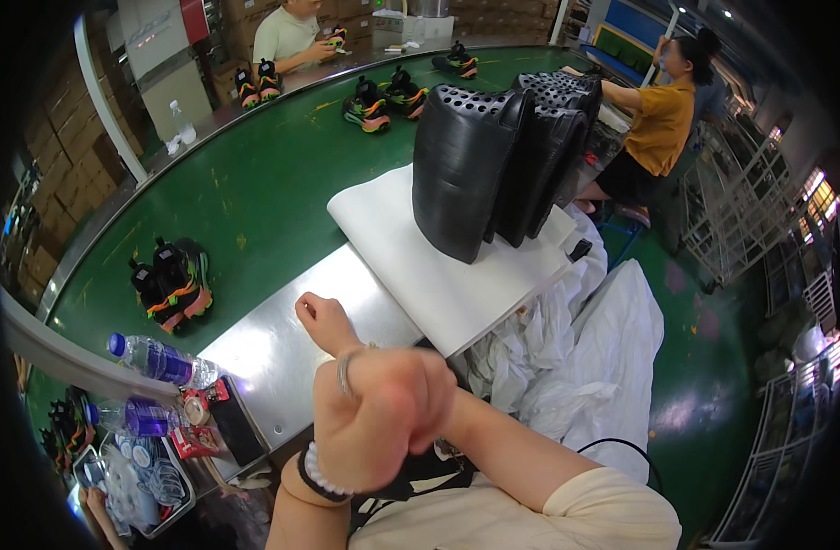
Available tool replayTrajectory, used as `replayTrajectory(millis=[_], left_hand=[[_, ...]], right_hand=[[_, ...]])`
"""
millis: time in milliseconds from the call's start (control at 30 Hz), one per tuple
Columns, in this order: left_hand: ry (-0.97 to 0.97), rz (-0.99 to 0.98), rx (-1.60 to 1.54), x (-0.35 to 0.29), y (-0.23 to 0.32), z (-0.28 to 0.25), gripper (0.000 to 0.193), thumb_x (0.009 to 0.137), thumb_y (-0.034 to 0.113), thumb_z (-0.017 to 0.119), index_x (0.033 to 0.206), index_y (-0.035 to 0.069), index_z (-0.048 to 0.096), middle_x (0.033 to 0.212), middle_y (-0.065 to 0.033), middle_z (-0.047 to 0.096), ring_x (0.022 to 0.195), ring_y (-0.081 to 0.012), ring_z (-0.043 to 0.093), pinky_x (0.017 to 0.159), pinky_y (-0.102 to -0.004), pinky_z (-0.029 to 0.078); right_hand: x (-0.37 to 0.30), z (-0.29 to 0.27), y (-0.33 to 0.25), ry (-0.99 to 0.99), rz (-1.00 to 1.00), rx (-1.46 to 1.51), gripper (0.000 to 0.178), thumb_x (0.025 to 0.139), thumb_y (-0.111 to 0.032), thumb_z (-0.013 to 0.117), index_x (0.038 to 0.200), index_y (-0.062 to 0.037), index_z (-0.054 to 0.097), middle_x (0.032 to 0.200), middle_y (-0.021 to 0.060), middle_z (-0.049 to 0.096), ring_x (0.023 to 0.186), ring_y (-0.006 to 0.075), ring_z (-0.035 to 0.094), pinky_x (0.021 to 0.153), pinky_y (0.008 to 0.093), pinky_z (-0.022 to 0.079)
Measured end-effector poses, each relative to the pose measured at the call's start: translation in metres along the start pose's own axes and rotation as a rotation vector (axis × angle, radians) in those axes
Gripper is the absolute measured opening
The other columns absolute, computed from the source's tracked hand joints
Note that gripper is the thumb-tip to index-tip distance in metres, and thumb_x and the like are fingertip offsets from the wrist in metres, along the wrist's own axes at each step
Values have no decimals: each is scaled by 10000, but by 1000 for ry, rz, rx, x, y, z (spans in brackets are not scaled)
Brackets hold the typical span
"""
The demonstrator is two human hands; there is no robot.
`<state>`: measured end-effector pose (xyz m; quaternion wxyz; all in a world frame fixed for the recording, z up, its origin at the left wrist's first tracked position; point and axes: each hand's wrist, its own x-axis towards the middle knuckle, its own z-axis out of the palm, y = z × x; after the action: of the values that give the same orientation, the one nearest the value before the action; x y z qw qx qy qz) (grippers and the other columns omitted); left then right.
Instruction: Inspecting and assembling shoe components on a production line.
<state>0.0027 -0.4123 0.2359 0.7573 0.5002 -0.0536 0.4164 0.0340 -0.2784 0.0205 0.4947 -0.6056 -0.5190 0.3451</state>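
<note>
My left hand, with a beaded bracelet at its wrist, is raised close to the camera. It is curled into a fist, slightly blurred, with nothing visible in it. Behind it my right forearm crosses to the left, and my right hand hangs over a bare metal plate, its fingers folded in and apparently holding nothing. Where the forearms overlap, I cannot tell whether they touch. Beyond the hands, tall black leather-like pieces with perforated tops stand on a white sheet.
Black sneakers with bright soles sit on the green conveyor, with more pairs farther along. Water bottles and a tray of cups are at left. White plastic sacks bulge at right. Two co-workers sit beyond.
</note>
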Motion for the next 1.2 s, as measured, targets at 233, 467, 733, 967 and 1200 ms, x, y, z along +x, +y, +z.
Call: replayTrajectory(millis=[233,467,733,967,1200], left_hand=[[-225,370,-161,26,9,75,561,953,510,404,598,79,461,586,-34,413,411,-151,399,364,-262,294],[-314,500,-313,13,7,92,571,955,513,383,589,77,422,579,-39,382,393,-159,389,357,-262,255],[-414,439,-431,9,10,85,539,973,431,408,567,76,407,527,-21,369,363,-147,361,349,-265,240],[-317,310,-429,-2,11,79,473,957,282,520,553,63,406,493,-33,397,339,-138,329,336,-272,245],[109,644,-516,-5,-3,99,452,953,339,509,617,37,501,542,-99,511,367,-126,381,356,-260,280]], right_hand=[[3,-36,17,160,-174,18,209,880,-177,533,828,13,600,541,145,531,439,226,459,476,340,376],[4,-29,13,138,-177,33,199,877,-173,550,832,12,609,535,131,532,434,187,445,467,315,367],[2,-32,11,131,-170,43,204,881,-175,539,836,13,605,550,129,534,452,176,447,481,310,371],[-4,-31,5,110,-144,16,210,880,-177,535,836,17,603,550,139,527,453,198,454,482,327,369],[0,-24,8,132,-181,15,207,879,-170,536,839,18,609,543,137,525,453,199,462,483,328,375]])
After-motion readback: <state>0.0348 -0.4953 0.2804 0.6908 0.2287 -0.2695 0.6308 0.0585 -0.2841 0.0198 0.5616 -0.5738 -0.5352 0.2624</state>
